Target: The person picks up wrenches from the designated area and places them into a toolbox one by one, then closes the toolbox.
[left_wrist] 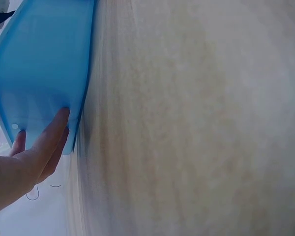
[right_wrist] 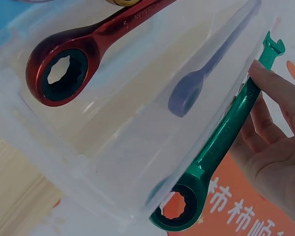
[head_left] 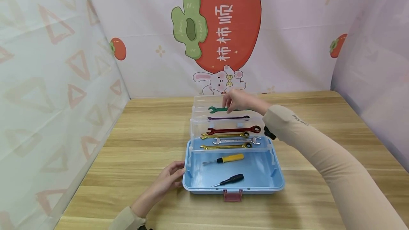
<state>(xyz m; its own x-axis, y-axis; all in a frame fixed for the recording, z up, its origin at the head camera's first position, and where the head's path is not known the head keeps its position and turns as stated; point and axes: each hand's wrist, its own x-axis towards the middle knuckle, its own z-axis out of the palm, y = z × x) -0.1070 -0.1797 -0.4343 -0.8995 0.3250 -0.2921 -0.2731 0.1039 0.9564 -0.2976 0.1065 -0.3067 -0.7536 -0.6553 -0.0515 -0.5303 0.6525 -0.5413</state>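
A green ratchet wrench [right_wrist: 226, 132] is pinched between thumb and fingers of my right hand [head_left: 239, 101], at the rear tray of a blue toolbox [head_left: 262, 189]. In the right wrist view its ring end lies against the clear tray's edge. My left hand [head_left: 167, 177] rests on the box's left side, fingertips touching the blue wall [left_wrist: 44, 64] in the left wrist view. A purple wrench [head_left: 228, 118] and a red wrench [head_left: 234, 130] lie in the clear stepped trays [head_left: 196, 127]. Lower down are two gold wrenches [head_left: 227, 146] and a silver open-ended wrench [head_left: 236, 140].
Inside the blue base lie a yellow-handled screwdriver [head_left: 232, 158] and a black-handled screwdriver [head_left: 234, 178]. A reddish latch [head_left: 232, 196] hangs at the box's front. The wooden table [head_left: 134, 144] extends around it, with printed cloth [head_left: 153, 45] behind and at the sides.
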